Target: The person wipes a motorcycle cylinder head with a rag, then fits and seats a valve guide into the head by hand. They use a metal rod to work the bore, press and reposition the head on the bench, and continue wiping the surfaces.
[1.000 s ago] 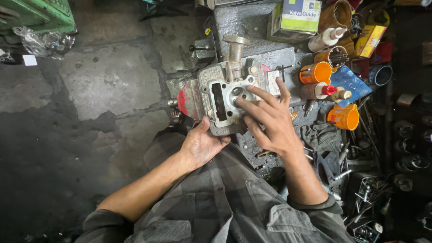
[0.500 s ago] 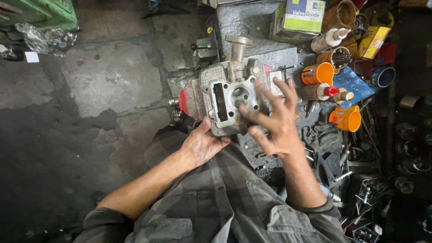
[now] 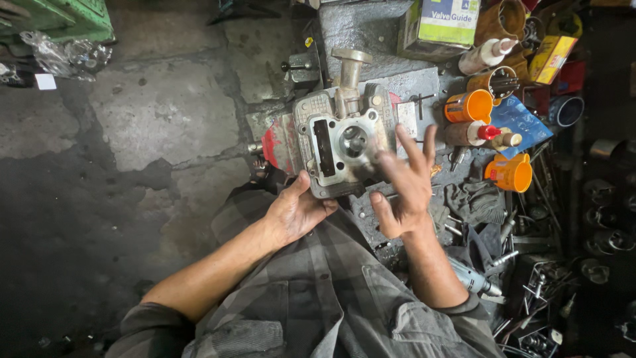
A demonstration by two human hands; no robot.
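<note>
Nearest us, over our checked shirt (image 3: 311, 292), our left hand (image 3: 298, 212) cups the near edge of the cylinder head (image 3: 341, 142), thumb up against its side and fingers curled beneath, holding it steady; our right hand (image 3: 404, 189) is spread wide and holds nothing, its fingers (image 3: 407, 142) blurred over the head's right part, so we cannot tell whether they touch the metal or hover just above it.

The head sits propped against our lap with its flat face tilted toward us; the round chamber (image 3: 353, 140) shows at the middle, a dark slot (image 3: 323, 147) to its left, and a tubular port (image 3: 349, 69) stands up at the far side; a red part (image 3: 273, 147) lies just beside it on the left.

We judge the step in hand to be feeling or wiping over the head's face while the left hand braces it; the next move would call for the left hand's firm brace and a light, flat pass of the fingertips.

Farther right, on the cluttered floor, stand orange cups (image 3: 509, 174), small bottles (image 3: 478, 132) and a blue packet (image 3: 523, 122); a carton (image 3: 445, 23) lies beyond, and green crates (image 3: 63, 20) sit far left.
</note>
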